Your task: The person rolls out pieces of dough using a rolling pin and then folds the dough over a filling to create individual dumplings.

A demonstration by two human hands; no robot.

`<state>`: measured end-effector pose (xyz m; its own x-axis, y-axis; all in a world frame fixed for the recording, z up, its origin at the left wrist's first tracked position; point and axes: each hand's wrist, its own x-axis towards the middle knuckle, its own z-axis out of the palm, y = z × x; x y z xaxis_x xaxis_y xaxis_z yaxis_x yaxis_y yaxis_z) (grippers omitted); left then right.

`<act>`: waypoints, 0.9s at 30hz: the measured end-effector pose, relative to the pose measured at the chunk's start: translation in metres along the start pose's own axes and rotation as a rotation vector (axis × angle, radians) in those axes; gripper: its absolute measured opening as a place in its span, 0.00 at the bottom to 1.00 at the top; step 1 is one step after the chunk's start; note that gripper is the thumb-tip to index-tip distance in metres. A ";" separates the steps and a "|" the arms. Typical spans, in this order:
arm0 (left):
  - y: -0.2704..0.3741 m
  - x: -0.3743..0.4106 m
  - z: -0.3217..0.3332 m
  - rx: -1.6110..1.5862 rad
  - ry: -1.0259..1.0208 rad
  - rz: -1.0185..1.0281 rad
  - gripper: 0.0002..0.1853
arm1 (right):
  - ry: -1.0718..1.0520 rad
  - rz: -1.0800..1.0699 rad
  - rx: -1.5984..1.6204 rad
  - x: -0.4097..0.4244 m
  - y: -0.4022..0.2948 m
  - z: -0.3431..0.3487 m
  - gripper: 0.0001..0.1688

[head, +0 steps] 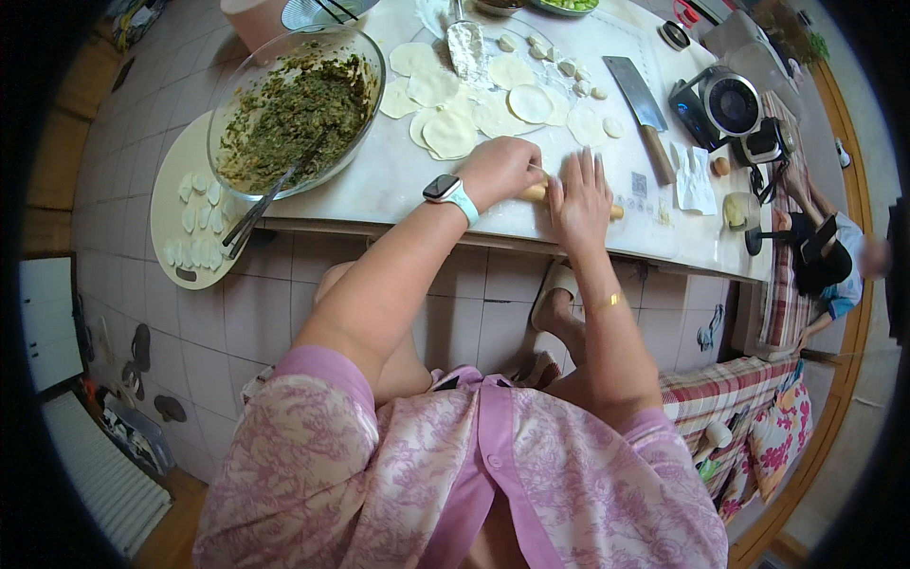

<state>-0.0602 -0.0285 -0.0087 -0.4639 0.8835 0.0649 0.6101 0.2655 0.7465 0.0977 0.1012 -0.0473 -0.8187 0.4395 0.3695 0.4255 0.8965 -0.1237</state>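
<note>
My right hand (583, 195) lies flat, fingers extended, on a wooden rolling pin (617, 212) near the table's front edge. Close beside it, my left hand (503, 167), with a watch on the wrist, pinches the edge of a thin dough wrapper (538, 171) by the pin; most of that wrapper is hidden. Beyond my hands lie several round dough wrappers (449, 134), overlapping, with small dough pieces (566, 67) behind. A floury scoop (466, 53) rests among them. On the left, a glass bowl (380, 78) holds chopped green filling and a metal utensil (266, 203).
A cleaver (636, 92) lies right of the wrappers, near tissue (694, 178), an egg (721, 166) and a black appliance (718, 103). A pale board (167, 185) with folded dumplings projects past the table's left side. Another person (842, 263) sits at the far right.
</note>
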 end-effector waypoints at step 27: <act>-0.019 0.010 -0.002 -0.404 -0.062 -0.187 0.14 | -0.126 0.025 0.067 -0.083 -0.030 -0.048 0.44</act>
<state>-0.0780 -0.0252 -0.0208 -0.4956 0.8593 -0.1263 0.2142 0.2618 0.9411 0.1709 0.0351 -0.0301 -0.8520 0.4611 0.2479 0.4226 0.8852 -0.1944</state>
